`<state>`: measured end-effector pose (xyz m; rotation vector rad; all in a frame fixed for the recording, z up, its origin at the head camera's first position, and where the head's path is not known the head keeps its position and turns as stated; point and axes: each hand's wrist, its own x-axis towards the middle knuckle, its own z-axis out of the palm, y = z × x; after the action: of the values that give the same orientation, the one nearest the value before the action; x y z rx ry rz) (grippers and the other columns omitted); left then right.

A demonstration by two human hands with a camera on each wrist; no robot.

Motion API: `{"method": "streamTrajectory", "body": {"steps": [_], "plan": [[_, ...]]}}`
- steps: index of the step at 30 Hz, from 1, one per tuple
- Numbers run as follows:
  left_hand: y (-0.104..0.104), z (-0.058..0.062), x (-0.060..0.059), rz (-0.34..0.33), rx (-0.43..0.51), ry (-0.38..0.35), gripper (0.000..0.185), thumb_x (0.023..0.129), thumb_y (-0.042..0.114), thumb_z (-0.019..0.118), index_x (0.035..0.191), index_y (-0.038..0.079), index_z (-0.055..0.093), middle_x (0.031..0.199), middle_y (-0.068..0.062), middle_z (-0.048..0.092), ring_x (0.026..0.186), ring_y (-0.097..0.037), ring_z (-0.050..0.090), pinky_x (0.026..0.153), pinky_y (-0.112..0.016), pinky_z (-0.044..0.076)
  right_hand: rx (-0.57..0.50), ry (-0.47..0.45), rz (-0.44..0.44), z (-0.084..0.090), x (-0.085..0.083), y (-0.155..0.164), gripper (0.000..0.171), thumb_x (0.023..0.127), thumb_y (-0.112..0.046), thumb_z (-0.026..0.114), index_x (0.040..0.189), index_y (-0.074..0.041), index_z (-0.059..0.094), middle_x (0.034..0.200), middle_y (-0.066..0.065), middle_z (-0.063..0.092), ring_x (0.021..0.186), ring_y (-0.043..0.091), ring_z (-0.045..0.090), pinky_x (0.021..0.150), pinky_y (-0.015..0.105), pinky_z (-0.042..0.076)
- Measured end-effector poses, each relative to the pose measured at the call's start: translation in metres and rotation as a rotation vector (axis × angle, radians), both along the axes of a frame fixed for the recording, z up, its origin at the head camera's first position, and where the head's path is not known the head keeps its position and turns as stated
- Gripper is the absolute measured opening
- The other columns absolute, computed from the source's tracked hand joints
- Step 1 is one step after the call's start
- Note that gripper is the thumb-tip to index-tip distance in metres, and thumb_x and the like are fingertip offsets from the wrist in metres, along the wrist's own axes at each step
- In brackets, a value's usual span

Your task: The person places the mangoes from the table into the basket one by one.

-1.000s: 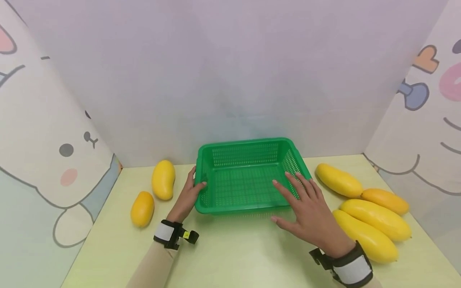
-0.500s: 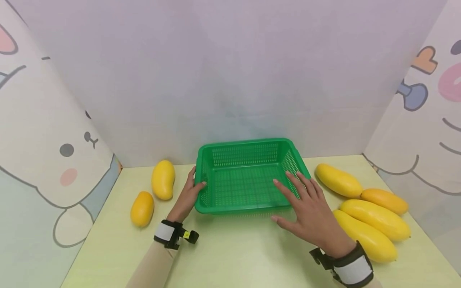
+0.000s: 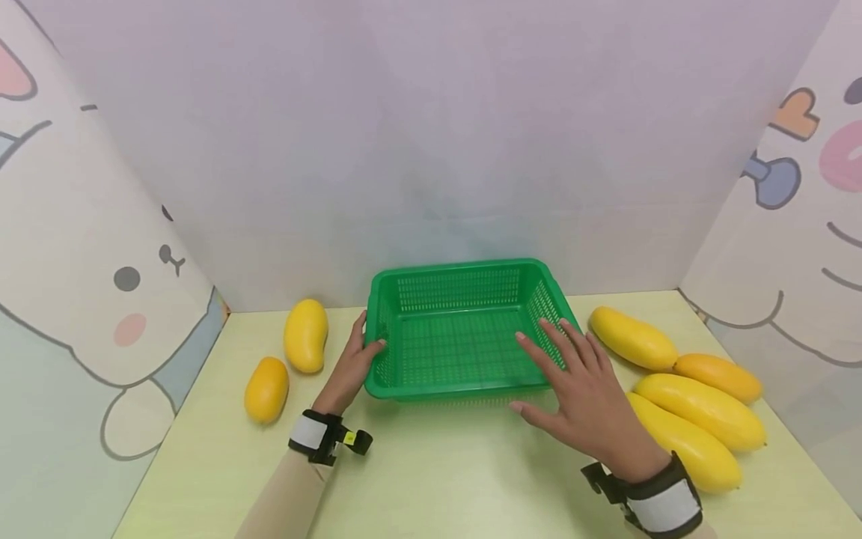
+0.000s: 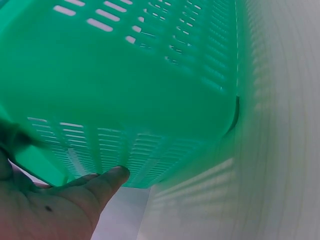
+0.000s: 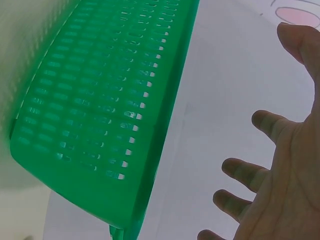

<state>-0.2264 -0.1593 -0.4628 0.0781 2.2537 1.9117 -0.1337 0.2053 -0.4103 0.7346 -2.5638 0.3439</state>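
A green slotted plastic basket (image 3: 465,385) stands empty at the middle of the pale yellow table (image 3: 438,471). My left hand (image 3: 350,367) holds its left rim, thumb over the edge and fingers along the outer wall; the left wrist view shows the thumb (image 4: 107,181) against the basket wall (image 4: 150,90). My right hand (image 3: 579,397) hovers with spread, straight fingers over the basket's right front corner and holds nothing. In the right wrist view the open right hand (image 5: 280,200) is beside the basket side (image 5: 100,125).
Two yellow mangoes (image 3: 306,335) (image 3: 266,389) lie left of the basket. Several longer mangoes (image 3: 633,338) (image 3: 700,410) lie to its right, close to my right wrist. Panels with cartoon prints (image 3: 101,262) wall the table at left, back and right.
My right hand has drifted slightly to the right, fingers still spread. The left hand and the basket have not moved.
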Motion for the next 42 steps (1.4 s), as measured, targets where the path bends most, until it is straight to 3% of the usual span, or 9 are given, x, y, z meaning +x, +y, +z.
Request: {"method": "streamTrajectory", "body": {"steps": [4,13,20,26,35,42], "plan": [[0.0,-0.001,-0.001,-0.008,0.01,0.009,0.071,0.107,0.019,0.043,0.164,0.021,0.001,0.168,-0.01,0.013,0.15,-0.027,0.016,0.12,-0.057,0.01,0.004,0.003,-0.012,0.001,0.0,0.002,0.084,0.093,-0.077,0.042,0.16,-0.026,0.034,0.163,0.015,0.027,0.148,0.043,0.021,0.117,0.063,0.012],[0.0,-0.001,0.001,-0.007,0.03,0.003,0.073,0.107,0.019,0.045,0.164,0.02,0.0,0.166,-0.014,0.017,0.15,-0.027,0.018,0.119,-0.056,0.013,-0.012,0.015,-0.03,0.006,0.001,0.008,0.085,0.093,-0.078,0.04,0.16,-0.027,0.034,0.162,0.017,0.029,0.146,0.046,0.023,0.113,0.066,0.018],[0.0,0.001,0.001,-0.01,0.045,0.008,0.073,0.107,0.019,0.045,0.164,0.021,0.0,0.165,-0.017,0.021,0.148,-0.029,0.024,0.119,-0.057,0.014,-0.026,0.017,-0.052,0.009,0.001,0.014,0.084,0.093,-0.078,0.04,0.16,-0.028,0.033,0.162,0.016,0.029,0.146,0.046,0.023,0.114,0.065,0.016],[-0.001,0.002,0.001,-0.016,0.056,-0.025,0.073,0.108,0.019,0.044,0.164,0.023,-0.002,0.164,-0.019,0.023,0.147,-0.031,0.027,0.118,-0.057,0.016,-0.024,0.014,-0.052,0.01,0.002,0.015,0.084,0.092,-0.077,0.044,0.16,-0.028,0.034,0.162,0.016,0.029,0.146,0.046,0.023,0.114,0.065,0.016],[0.003,0.028,0.012,-0.025,0.047,-0.053,0.071,0.107,0.012,0.043,0.164,0.012,-0.002,0.162,-0.024,0.024,0.144,-0.036,0.03,0.117,-0.058,0.02,-0.018,0.005,-0.077,0.013,0.002,0.022,0.085,0.091,-0.074,0.052,0.16,-0.028,0.033,0.16,0.018,0.03,0.144,0.048,0.024,0.115,0.064,0.014],[0.001,0.008,0.003,-0.012,0.056,-0.039,0.072,0.108,0.018,0.044,0.164,0.022,-0.001,0.161,-0.02,0.028,0.142,-0.033,0.033,0.117,-0.057,0.02,-0.022,0.015,-0.104,0.014,0.002,0.03,0.086,0.09,-0.074,0.053,0.161,-0.029,0.032,0.159,0.02,0.032,0.145,0.046,0.024,0.114,0.065,0.015]]}}
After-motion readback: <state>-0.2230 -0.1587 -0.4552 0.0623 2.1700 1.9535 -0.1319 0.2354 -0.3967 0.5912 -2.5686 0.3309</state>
